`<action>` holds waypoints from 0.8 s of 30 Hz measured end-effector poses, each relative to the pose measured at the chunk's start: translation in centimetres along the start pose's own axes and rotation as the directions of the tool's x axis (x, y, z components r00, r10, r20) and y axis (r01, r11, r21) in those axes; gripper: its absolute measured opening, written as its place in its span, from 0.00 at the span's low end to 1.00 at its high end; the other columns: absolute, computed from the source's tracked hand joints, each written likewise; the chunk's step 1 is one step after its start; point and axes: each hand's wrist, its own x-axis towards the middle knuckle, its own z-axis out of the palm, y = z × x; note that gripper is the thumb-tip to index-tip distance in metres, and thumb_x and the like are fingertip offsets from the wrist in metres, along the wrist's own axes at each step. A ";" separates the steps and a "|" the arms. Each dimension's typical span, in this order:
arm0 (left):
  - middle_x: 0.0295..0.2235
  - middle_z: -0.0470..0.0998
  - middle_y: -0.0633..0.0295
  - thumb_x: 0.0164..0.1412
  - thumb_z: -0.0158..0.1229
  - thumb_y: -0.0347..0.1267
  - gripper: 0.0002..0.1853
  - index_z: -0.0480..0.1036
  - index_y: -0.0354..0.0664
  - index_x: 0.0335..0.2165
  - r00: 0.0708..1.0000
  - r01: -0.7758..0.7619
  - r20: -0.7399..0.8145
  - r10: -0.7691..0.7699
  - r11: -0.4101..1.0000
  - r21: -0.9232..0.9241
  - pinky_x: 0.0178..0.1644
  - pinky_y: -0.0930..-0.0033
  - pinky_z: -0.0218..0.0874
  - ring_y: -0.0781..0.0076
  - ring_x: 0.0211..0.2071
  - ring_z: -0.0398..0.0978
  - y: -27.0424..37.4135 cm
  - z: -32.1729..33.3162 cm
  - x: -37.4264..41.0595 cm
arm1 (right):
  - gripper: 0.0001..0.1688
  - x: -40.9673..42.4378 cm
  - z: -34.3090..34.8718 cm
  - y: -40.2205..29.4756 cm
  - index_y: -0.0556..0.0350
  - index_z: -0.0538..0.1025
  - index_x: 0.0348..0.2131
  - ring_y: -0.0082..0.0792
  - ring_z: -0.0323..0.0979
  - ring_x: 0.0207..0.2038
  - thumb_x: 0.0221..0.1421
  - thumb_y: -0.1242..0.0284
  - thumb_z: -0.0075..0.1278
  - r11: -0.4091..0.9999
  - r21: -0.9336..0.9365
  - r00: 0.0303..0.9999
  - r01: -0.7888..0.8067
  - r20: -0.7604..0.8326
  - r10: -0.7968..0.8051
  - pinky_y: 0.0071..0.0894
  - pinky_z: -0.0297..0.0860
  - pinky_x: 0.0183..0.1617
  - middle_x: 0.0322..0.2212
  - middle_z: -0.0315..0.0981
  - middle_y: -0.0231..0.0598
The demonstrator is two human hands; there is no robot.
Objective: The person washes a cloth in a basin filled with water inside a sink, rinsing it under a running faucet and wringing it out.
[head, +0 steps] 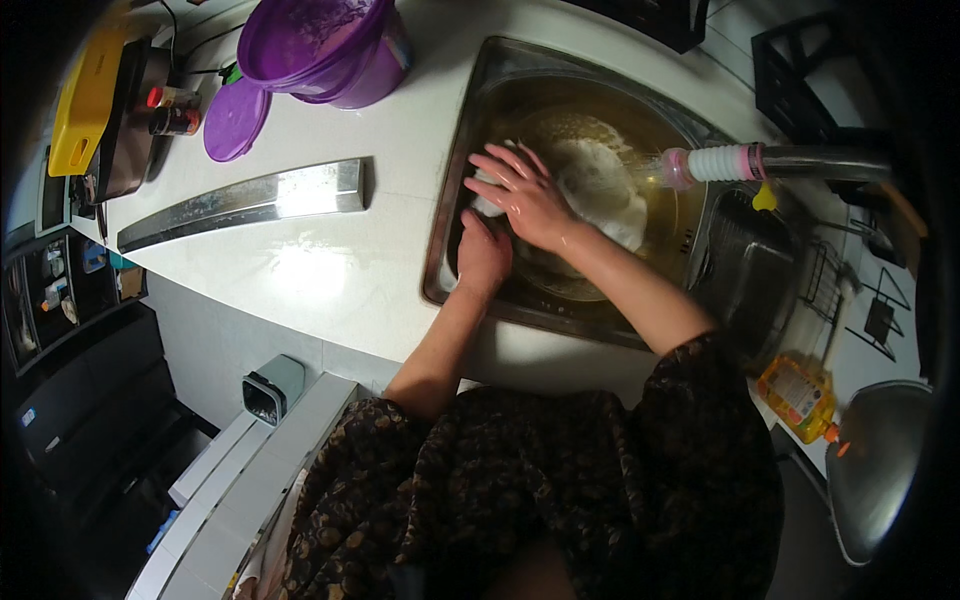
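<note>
Water falls from the ribbed extension of the faucet (720, 163) into a stainless steel sink (441, 225) with cloudy, yellowish water. White foam (600, 180) floats in the middle. My right hand (529, 195), wet and with its fingers spread, reaches over the sink's left side. Beneath its fingers shows a white, soft-looking thing (489, 204), perhaps a cloth; the hand hides much of it. Just below, my left hand (484, 256) is by the left wall with its thumb up. A pale edge shows beside it, but its curled fingers are hidden, and I cannot tell what they grip.
Left of the sink, a long metal strip (285, 196) lies on the white counter (300, 277). Purple buckets (360, 75), a purple lid (236, 126) and small jars (174, 120) stand behind. At right are a bottle of orange liquid (796, 397) and a metal pan lid (881, 469).
</note>
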 end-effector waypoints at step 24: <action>0.35 0.72 0.34 0.60 0.45 0.42 0.27 0.52 0.29 0.46 1.000 0.019 0.006 -0.018 0.996 -0.090 0.42 0.49 0.61 0.36 0.39 0.69 -0.5 1.0 0.7 | 0.33 -14.7 0.4 -2.5 0.47 0.61 0.55 0.59 0.59 0.51 0.47 0.74 0.44 0.741 -0.012 0.706 -0.671 0.292 0.645 0.47 0.58 0.55 0.48 0.61 0.56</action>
